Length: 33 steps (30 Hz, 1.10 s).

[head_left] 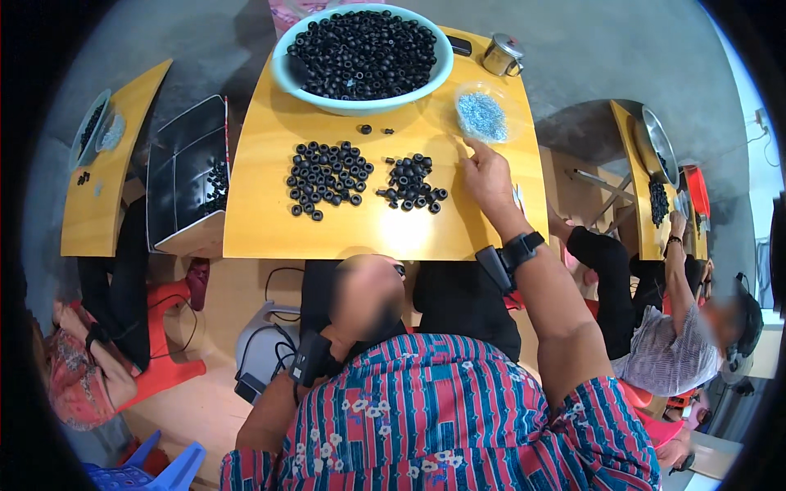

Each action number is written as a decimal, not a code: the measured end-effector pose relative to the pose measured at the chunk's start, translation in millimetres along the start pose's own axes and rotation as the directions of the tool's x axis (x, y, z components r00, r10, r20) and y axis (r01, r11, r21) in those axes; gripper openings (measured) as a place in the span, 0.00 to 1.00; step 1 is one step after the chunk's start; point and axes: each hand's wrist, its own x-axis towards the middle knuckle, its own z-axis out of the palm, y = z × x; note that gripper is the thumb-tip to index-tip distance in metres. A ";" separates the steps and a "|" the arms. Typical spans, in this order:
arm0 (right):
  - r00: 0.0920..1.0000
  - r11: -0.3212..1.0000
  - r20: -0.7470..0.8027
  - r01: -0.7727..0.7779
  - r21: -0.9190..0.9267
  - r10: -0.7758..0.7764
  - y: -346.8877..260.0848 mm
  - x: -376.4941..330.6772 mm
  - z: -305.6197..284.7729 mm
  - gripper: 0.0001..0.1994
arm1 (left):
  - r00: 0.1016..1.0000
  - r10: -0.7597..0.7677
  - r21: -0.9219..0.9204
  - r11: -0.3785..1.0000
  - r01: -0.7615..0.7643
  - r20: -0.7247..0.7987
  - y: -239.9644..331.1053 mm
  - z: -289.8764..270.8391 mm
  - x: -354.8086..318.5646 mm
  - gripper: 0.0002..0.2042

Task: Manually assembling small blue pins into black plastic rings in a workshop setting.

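Note:
On the yellow table, my right hand (489, 176) is beside a clear round dish (509, 105) of small pale-blue pieces (481, 116). Its index finger reaches out to the dish's near rim, the thumb is apart from it, and nothing shows between them. My left hand (366, 299) is over my lap at the table's near edge. It is blurred, with a small dark spot by its fingertips that I cannot make out. Two groups of black ring-shaped parts lie mid-table, a larger left one (326, 176) and a smaller right one (413, 182). Two single black parts (366, 129) lie beyond them.
A large pale-green basin (446, 65) heaped with black parts stands at the far side. Near it are a lidded metal mug (503, 56) and a black object (459, 46). A black-lined box (184, 143) stands left of the table. Other people sit at tables on both sides.

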 end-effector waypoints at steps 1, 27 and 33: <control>1.000 1.000 0.006 0.000 0.002 0.000 2.1 3.2 2.8 0.17 | 1.000 -0.003 -0.001 1.000 0.003 -0.006 2.0 0.9 -2.1 0.08; 0.969 0.970 0.082 0.237 -0.059 -0.232 -30.1 16.7 5.1 0.10 | 0.997 -0.073 0.005 0.997 0.073 0.013 16.1 12.2 -9.9 0.09; 0.932 0.923 0.113 0.358 -0.145 -0.344 -16.5 40.4 18.4 0.06 | 0.997 -0.078 -0.011 0.997 0.078 0.002 17.1 14.6 -10.1 0.09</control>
